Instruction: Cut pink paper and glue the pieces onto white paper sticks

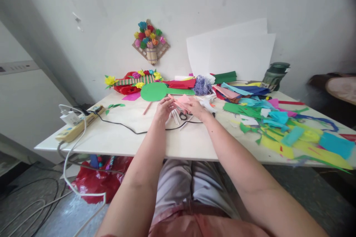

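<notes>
Both hands are raised over the middle of the table, holding light pink paper [184, 99] between them. My left hand [165, 108] has its fingers closed on the left end of a narrow pink strip or fold. My right hand [197, 108] pinches the right side of the same pink paper. Whether it is one piece or several is too small to tell. Below the hands lie white sticks or rolled strips [175, 117] and black-handled scissors [183, 116], partly hidden. A green paper oval [154, 92] lies just behind my left hand.
Coloured paper scraps [274, 122] cover the table's right side, with a dark green bottle [276, 76] behind. A black cable [133, 130] crosses from the power strip [80, 124] at left. Purple shredded strands [203, 85] and a paper flower piece [136, 79] sit at the back.
</notes>
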Demonstrator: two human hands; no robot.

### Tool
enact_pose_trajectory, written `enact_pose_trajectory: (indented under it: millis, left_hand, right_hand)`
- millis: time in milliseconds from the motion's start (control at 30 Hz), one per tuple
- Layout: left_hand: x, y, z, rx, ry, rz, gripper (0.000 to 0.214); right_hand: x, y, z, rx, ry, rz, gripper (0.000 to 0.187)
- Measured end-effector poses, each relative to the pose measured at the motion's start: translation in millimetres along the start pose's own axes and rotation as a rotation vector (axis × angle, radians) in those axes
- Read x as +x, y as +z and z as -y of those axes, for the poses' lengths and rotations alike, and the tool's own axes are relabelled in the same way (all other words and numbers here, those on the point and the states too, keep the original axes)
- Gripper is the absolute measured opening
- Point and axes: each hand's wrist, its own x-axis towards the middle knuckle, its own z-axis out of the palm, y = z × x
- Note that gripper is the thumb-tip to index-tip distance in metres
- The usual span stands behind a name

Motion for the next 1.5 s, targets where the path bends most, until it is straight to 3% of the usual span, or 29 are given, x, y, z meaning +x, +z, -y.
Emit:
enact_pose_trajectory:
  millis: [300,600,933,1233,1500]
  left_hand:
    - [-2,-0.1,2,0.055,-0.06,0.097,0.025]
    - [-2,4.1,12,0.316,-0.057,0.037,0.034]
    - [-5,7.0,10,0.304,0.028,0.077,0.033]
    - [-4,6.3,8,0.23,0.002,0.065,0.031]
    - [2,-1.3,6,0.12,0.031,0.002,0.028]
  right_hand:
    - [-2,3,8,-0.402,-0.018,-0.143,0.032]
    - [-8,7,17,-0.636,-0.023,-0.198,0.029]
    - [-7,7,17,-0.52,-0.026,-0.165,0.029]
    - [-3,9,11,-0.462,-0.048,-0.191,0.03]
    - [-3,8,9,-0.151,-0.052,-0.114,0.038]
